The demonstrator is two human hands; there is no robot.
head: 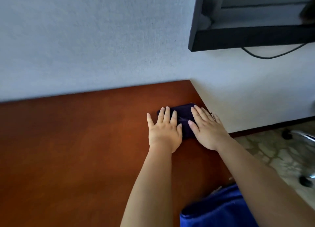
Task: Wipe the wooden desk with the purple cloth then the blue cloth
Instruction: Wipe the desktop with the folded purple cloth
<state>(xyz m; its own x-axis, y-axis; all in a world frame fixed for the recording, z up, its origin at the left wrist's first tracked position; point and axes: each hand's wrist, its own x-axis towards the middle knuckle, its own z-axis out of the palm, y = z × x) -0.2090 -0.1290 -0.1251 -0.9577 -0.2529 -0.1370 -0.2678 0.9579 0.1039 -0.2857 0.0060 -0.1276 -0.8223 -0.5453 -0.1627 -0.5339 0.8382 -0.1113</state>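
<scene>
The purple cloth [185,120] lies folded near the far right corner of the wooden desk [76,141], close to the wall [85,39]. Both hands press flat on it with straight, spread fingers: the left hand [164,130] covers its left part, the right hand [207,128] its right part, the 2 just beside each other. The blue cloth [219,208] sits at the desk's near right edge, under the right forearm. A black shelf [247,37] hangs on the wall at far right.

- Home room or small office, can't tell which
- wooden desk [71,150] against plain wall [85,39]
- black-framed screen [247,37], cable [272,55]
- tiled floor [272,158]
</scene>
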